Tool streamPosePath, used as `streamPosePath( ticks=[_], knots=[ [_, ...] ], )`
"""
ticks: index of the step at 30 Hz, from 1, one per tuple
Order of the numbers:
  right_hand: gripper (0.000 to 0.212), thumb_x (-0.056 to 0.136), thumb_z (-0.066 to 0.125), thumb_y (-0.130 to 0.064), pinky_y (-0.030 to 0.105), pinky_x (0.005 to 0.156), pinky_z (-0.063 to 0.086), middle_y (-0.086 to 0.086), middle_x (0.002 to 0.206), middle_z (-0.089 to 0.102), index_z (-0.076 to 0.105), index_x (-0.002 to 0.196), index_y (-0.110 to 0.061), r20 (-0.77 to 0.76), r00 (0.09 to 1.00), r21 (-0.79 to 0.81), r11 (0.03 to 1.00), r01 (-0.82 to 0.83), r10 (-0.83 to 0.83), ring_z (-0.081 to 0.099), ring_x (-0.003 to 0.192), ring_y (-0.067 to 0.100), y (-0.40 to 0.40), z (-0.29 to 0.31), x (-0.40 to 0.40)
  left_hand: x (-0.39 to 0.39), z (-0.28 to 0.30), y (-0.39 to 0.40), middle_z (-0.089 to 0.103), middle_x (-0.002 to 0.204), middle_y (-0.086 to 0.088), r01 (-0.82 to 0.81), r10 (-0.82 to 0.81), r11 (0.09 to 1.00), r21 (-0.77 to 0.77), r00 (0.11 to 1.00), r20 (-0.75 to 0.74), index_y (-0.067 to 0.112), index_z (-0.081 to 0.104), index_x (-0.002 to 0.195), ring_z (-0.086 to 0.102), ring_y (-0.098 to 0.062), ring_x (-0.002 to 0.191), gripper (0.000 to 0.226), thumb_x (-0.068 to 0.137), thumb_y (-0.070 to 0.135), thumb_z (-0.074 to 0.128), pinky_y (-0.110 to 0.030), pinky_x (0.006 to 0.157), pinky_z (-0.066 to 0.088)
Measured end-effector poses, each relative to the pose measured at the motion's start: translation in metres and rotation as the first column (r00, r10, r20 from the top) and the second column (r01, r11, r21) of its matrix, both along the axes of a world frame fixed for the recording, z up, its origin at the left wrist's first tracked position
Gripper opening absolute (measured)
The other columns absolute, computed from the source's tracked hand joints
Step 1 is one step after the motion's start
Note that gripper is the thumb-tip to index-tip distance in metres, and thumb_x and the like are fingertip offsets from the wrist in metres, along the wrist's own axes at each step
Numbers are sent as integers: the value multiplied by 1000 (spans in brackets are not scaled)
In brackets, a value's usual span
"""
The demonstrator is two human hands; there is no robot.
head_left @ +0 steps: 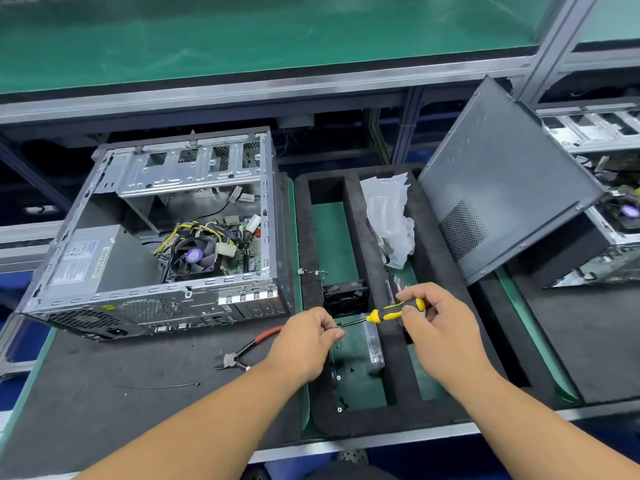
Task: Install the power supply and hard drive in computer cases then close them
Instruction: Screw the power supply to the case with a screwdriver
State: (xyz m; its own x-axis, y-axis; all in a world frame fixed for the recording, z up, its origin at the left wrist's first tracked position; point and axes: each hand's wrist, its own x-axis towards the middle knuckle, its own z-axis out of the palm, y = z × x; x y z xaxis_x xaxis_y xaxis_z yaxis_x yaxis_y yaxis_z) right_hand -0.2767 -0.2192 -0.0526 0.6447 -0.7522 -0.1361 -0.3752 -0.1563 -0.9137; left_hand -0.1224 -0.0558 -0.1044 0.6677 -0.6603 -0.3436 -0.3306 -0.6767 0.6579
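Note:
An open computer case [166, 299] lies on its side at the left, with a grey power supply [86, 258] and a CPU fan [194, 254] inside. Its dark side panel [502, 188] leans tilted at the right. My right hand [440, 327] grips the yellow and black handle of a screwdriver [391, 314]. My left hand [308, 344] pinches at the tip of its shaft; whether a screw sits there is too small to tell. Both hands hover over a black foam tray [367, 216]. A metal hard drive [372, 344] lies in the tray below the shaft.
Red-handled cutters [242, 351] and a loose cable tie [162, 386] lie on the dark mat in front of the case. The tray also holds a black fan [346, 296], crumpled plastic bags [391, 216] and small screws. More cases stand at the far right.

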Motion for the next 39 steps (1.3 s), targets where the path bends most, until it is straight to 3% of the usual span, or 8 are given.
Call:
streamPosePath(
  ticks=[4, 6, 8, 11, 14, 20, 27, 39],
  knots=[
    [27, 91, 60, -11, 18, 40, 33, -1, 61, 54, 71, 93, -35, 61, 996, 67, 996, 53, -57, 36, 44, 7, 3, 3, 5, 5, 11, 13, 59, 68, 9, -43, 42, 998, 37, 999, 17, 26, 54, 78, 48, -6, 56, 27, 100, 42, 59, -24, 52, 35],
    [24, 90, 58, -15, 22, 47, 36, 0, 66, 61, 71, 93, -34, 88, 991, 152, 984, 90, -104, 41, 49, 10, 6, 2, 8, 5, 17, 27, 66, 73, 3, -219, 210, 975, -36, 962, -172, 20, 58, 78, 49, -9, 54, 29, 102, 37, 57, -25, 53, 39],
    [25, 92, 56, -11, 30, 54, 37, 2, 70, 66, 73, 91, -30, 94, 989, 262, 961, 86, -114, 46, 57, 16, 16, 0, 13, 5, 26, 43, 67, 74, -3, -546, 383, 829, -122, 713, -587, 15, 61, 83, 46, -12, 55, 25, 104, 28, 55, -26, 52, 37],
    [27, 95, 54, -4, 32, 48, 36, 6, 68, 65, 72, 91, -24, 98, 995, 380, 925, -9, -30, 46, 54, 14, 47, -2, 25, 13, 43, 71, 65, 77, -6, -851, 251, 516, -101, 262, -932, 9, 63, 98, 50, -11, 57, 9, 104, 12, 57, -21, 49, 40],
    [27, 96, 55, -3, 29, 46, 38, 11, 70, 66, 72, 90, -22, 99, 995, 438, 896, -73, 33, 46, 53, 15, 88, -4, 41, 26, 61, 108, 64, 78, -9, -931, 143, 356, -79, 138, -980, 5, 64, 100, 52, -12, 58, 5, 100, 9, 61, -21, 48, 45],
    [17, 96, 51, 8, 29, 42, 36, 19, 63, 65, 65, 97, -1, 96, 995, 514, 855, -73, 28, 44, 44, 20, 164, -6, 86, 51, 80, 182, 65, 74, -9, -983, 134, 159, -91, 113, -985, 4, 64, 91, 54, -10, 52, 16, 84, 15, 72, -19, 43, 42],
    [1, 97, 62, -1, 28, 42, 39, 23, 71, 67, 62, 97, -2, 58, 990, 538, 832, -136, 125, 48, 46, 20, 234, 7, 117, 87, 89, 244, 70, 76, -8, -977, 224, 150, -148, 180, -958, 2, 68, 92, 55, -8, 53, 11, 92, 13, 73, -19, 44, 44],
    [9, 97, 67, -18, 22, 46, 39, 5, 71, 73, 62, 105, -16, -135, 930, 265, 917, -299, 343, 53, 51, 15, 328, 49, 137, 142, 80, 285, 66, 66, -3, -888, 301, 380, -258, 382, -874, 5, 69, 85, 50, -8, 51, 13, 91, 14, 77, -20, 46, 41]
  ],
)
